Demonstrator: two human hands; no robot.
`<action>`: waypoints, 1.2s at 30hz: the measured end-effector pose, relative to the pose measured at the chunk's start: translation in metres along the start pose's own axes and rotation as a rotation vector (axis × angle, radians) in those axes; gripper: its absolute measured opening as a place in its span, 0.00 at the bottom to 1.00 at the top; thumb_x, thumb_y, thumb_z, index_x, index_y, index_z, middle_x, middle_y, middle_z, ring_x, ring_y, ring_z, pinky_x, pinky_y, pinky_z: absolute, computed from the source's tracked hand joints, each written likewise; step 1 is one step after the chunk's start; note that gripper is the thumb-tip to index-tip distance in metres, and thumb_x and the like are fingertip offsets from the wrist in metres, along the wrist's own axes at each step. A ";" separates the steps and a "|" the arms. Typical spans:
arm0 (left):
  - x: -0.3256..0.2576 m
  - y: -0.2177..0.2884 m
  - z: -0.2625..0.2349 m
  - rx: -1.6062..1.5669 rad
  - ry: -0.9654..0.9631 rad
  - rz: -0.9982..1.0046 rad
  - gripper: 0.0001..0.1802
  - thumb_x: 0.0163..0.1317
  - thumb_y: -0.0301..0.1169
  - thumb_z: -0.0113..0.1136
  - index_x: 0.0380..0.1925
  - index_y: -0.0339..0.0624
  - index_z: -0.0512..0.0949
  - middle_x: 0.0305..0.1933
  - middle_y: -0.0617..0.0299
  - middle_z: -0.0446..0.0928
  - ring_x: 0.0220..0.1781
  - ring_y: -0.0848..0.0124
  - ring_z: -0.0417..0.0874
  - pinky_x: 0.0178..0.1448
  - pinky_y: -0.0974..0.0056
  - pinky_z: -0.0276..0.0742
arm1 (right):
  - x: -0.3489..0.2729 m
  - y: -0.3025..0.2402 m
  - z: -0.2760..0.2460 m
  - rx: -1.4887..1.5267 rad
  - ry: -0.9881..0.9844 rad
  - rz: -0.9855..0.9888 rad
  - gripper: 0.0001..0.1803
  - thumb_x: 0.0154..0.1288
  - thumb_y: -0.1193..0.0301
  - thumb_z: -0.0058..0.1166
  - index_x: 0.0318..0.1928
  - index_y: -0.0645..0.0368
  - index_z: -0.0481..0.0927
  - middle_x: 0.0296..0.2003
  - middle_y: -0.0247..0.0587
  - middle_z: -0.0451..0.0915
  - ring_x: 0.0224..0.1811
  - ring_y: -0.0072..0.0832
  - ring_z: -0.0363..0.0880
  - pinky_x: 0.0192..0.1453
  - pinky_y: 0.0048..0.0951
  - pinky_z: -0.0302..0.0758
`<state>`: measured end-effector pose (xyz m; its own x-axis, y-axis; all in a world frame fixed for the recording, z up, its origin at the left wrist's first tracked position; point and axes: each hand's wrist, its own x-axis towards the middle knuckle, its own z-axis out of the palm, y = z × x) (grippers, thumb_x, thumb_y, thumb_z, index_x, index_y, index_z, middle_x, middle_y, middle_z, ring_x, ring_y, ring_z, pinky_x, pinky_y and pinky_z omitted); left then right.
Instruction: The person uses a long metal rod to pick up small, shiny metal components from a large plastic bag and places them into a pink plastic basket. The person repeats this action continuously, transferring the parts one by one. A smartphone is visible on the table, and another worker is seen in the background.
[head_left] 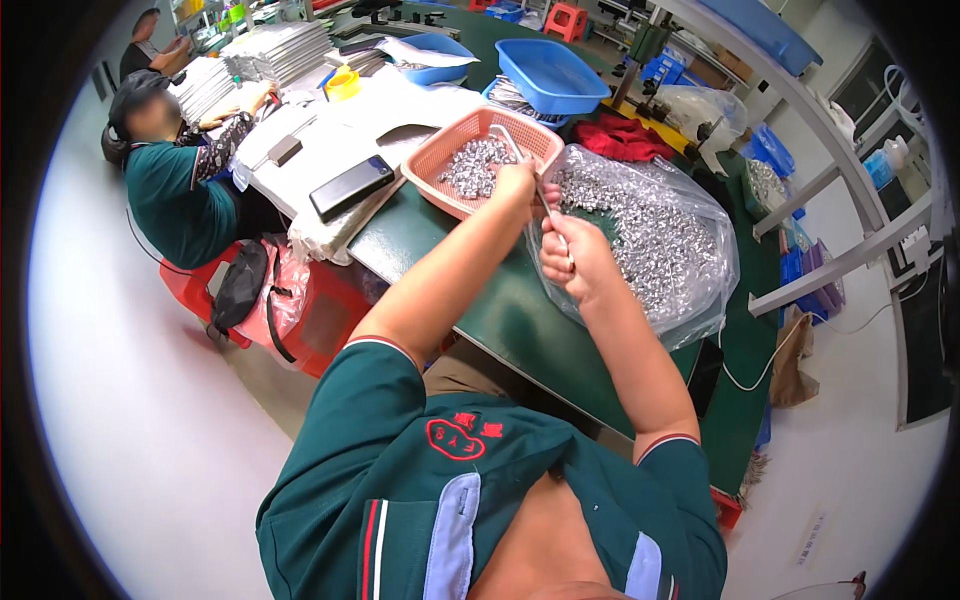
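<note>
Head view, only one here. Left hand point(518, 185) sits over the right side of the pink basket point(428, 190), fingers wrapped round a slim silver rod point(508, 140); fingertips partly hidden, but they look clamped on it. Rod's bent upper end sticks out past that hand, above the basket. Right hand point(584, 262) is lower and nearer the body, by the near-left edge of the clear plastic bag point(700, 320); fingers curled tight, clamped on the lower stretch. Looks like one piece running hand to hand, but grips cover parts of it, so can't say for sure.

Small shiny metal parts point(475, 165) lie in the basket, more loose metal pieces point(655, 250) in the bag. Both containers are on the green table point(515, 320). Dark flat device point(352, 188) left of the basket, red cloth point(625, 138) behind the bag.

Step in hand, my read: two-handed handling of the rod, maybe working a small part on it; no such part is clear at the fingers. Next move likely calls for one hand holding the rod steady while the other slides or shifts grip.
</note>
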<state>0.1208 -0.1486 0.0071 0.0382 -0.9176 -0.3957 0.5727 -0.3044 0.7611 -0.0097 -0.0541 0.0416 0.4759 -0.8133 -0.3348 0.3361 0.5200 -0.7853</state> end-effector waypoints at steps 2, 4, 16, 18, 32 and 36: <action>0.016 0.013 -0.006 -0.005 0.003 -0.015 0.21 0.70 0.44 0.37 0.40 0.33 0.67 0.32 0.44 0.77 0.25 0.56 0.81 0.29 0.50 0.81 | -0.025 0.006 0.010 -0.005 -0.012 -0.009 0.11 0.73 0.64 0.39 0.35 0.57 0.68 0.13 0.26 0.59 0.09 0.16 0.53 0.13 0.20 0.49; 0.028 0.027 -0.011 0.004 0.021 -0.048 0.19 0.71 0.44 0.38 0.37 0.37 0.68 0.30 0.47 0.78 0.27 0.58 0.82 0.31 0.51 0.82 | -0.055 0.009 0.016 -0.021 -0.025 -0.013 0.11 0.73 0.64 0.40 0.35 0.57 0.68 0.13 0.27 0.60 0.09 0.16 0.53 0.13 0.20 0.49; 0.052 0.069 -0.040 0.908 0.095 0.092 0.45 0.62 0.67 0.36 0.25 0.29 0.79 0.20 0.50 0.79 0.15 0.68 0.74 0.21 0.63 0.70 | -0.147 0.021 -0.064 -0.150 0.334 -0.557 0.10 0.72 0.66 0.44 0.36 0.59 0.70 0.15 0.24 0.60 0.14 0.11 0.54 0.17 0.15 0.53; 0.062 0.054 -0.019 1.015 -0.054 0.336 0.35 0.64 0.57 0.45 0.25 0.32 0.80 0.19 0.56 0.80 0.17 0.71 0.77 0.25 0.66 0.73 | -0.141 0.022 -0.096 -0.152 0.406 -0.549 0.09 0.72 0.66 0.44 0.36 0.57 0.69 0.16 0.22 0.57 0.14 0.10 0.52 0.17 0.15 0.51; 0.094 -0.095 0.075 1.767 0.012 0.785 0.20 0.55 0.42 0.62 0.47 0.47 0.77 0.50 0.50 0.73 0.55 0.51 0.74 0.57 0.54 0.72 | -0.085 0.035 -0.181 -0.052 0.601 -0.362 0.15 0.72 0.62 0.46 0.28 0.55 0.68 0.15 0.19 0.56 0.14 0.07 0.49 0.16 0.16 0.44; 0.111 -0.107 0.078 1.790 0.051 0.809 0.19 0.56 0.45 0.61 0.41 0.44 0.78 0.47 0.50 0.74 0.52 0.52 0.75 0.55 0.54 0.73 | -0.081 0.046 -0.178 -0.048 0.610 -0.325 0.14 0.71 0.63 0.47 0.28 0.55 0.68 0.16 0.20 0.57 0.14 0.08 0.49 0.16 0.16 0.44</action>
<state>-0.0001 -0.2371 -0.0785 -0.1399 -0.9539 0.2657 -0.9334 0.2165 0.2860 -0.1772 -0.0102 -0.0599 -0.1898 -0.9347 -0.3005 0.3414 0.2241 -0.9128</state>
